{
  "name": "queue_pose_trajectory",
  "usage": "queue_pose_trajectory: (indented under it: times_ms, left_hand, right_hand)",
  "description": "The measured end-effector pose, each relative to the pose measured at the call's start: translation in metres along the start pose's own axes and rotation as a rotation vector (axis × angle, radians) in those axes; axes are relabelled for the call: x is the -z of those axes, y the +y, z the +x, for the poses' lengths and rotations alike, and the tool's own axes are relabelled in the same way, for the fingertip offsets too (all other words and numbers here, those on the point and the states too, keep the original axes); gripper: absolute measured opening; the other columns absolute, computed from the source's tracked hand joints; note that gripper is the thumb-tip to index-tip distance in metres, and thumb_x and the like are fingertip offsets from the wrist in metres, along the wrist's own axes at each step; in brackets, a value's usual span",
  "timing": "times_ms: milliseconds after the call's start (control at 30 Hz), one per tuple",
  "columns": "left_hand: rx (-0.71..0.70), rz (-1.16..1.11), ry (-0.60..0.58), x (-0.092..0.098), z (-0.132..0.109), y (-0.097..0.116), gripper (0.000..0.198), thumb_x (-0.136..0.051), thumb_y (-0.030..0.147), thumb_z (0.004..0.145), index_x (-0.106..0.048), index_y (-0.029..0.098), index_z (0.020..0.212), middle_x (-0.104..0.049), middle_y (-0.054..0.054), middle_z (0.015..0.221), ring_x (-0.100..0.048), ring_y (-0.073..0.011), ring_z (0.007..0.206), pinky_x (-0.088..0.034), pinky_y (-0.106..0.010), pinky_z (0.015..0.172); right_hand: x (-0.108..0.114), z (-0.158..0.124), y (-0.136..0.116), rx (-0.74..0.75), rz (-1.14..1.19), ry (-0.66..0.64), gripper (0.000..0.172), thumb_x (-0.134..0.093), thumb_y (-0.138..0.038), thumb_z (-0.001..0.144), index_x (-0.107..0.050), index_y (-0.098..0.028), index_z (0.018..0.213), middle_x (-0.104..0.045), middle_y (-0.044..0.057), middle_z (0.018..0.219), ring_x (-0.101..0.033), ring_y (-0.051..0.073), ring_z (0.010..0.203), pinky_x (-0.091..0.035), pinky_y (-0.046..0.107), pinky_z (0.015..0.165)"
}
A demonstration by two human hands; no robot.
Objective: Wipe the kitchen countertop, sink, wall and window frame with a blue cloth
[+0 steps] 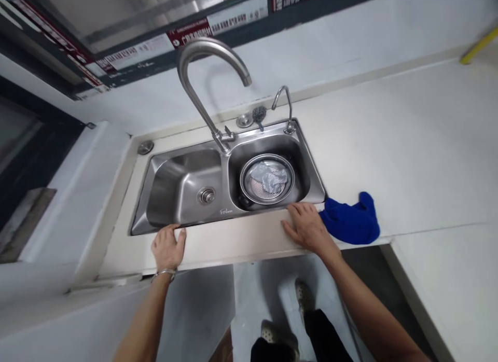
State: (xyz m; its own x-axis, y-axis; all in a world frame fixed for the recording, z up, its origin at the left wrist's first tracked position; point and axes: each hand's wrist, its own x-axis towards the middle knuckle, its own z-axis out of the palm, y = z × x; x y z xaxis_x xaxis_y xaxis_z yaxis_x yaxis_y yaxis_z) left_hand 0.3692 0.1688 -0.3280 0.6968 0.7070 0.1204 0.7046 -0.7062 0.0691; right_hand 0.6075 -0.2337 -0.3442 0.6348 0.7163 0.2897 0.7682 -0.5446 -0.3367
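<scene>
My left hand rests on the counter's front edge, below the left sink basin. Its thumb stands apart from the fingers and nothing is in it. Under the right basin, my right hand lies on the same edge with its fingers spread, holding nothing. A blue cloth is just to its right. Inside the right basin a round metal strainer holds a crumpled, translucent grey item. Something dark under the strainer is mostly hidden.
A large curved faucet rises behind the basins, with a small tap at the right rear. A steel scrubber lies behind the sink, beside a round metal lid. A yellow pipe shows at upper right.
</scene>
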Motion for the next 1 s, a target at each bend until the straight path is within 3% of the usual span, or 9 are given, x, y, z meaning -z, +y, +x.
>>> queue_pose_trajectory:
  times_ms: [467, 1000]
  left_hand:
    - [0.034, -0.118, -0.018, -0.003, 0.008, 0.008, 0.038, -0.049, 0.041, 0.097, -0.072, 0.017, 0.115, -0.07, -0.016, 0.137, -0.048, -0.0341, 0.145, -0.025, -0.053, 0.127]
    - [-0.002, -0.216, 0.042, -0.008, -0.001, 0.008, 0.04, -0.049, 0.043, 0.099, -0.072, 0.015, 0.116, -0.072, -0.018, 0.129, -0.052, -0.0335, 0.139, -0.022, -0.052, 0.127]
  right_hand:
    - [-0.007, -0.003, -0.001, -0.057, -0.001, 0.056, 0.036, -0.049, -0.042, 0.107, -0.068, -0.015, 0.122, -0.068, 0.015, 0.111, -0.055, 0.031, 0.107, -0.045, 0.044, 0.1]
    - [-0.011, -0.006, 0.0, -0.106, -0.095, 0.053, 0.035, -0.049, -0.037, 0.104, -0.07, -0.014, 0.119, -0.072, 0.014, 0.111, -0.059, 0.028, 0.108, -0.046, 0.043, 0.102]
